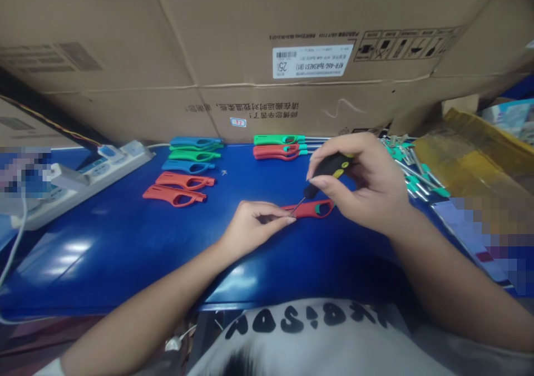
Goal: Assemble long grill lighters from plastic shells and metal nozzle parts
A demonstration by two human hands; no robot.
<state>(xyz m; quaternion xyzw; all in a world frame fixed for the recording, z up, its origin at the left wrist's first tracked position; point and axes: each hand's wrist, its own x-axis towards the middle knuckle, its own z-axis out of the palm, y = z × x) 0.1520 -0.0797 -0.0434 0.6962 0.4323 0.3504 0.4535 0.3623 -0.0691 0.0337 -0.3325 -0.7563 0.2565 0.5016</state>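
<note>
Left hand (pixel 254 220) — fingertips pinched on one end of the red plastic lighter body (pixel 307 209) over the glossy blue tabletop (pixel 125 265), probably bracing it. Right hand (pixel 371 181) curled round one black-and-yellow screwdriver (pixel 329 167) — tip angled there, likely for sightline. Five blue, green and orange-red plastic shells (pixel 183 166) leftward; two metal-rodded lighters (pixel 269 152) behind.

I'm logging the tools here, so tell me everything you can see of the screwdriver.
The screwdriver has a black handle with yellow patches, plastic or rubber by its look, and a thin, straight, metal-looking shaft. The right hand grasps the handle, covering part of it. It slants, tip down toward the picture's left. The tip is at a red lighter body, beside the fingertips of the left hand; whether it touches is too small to tell.
</note>
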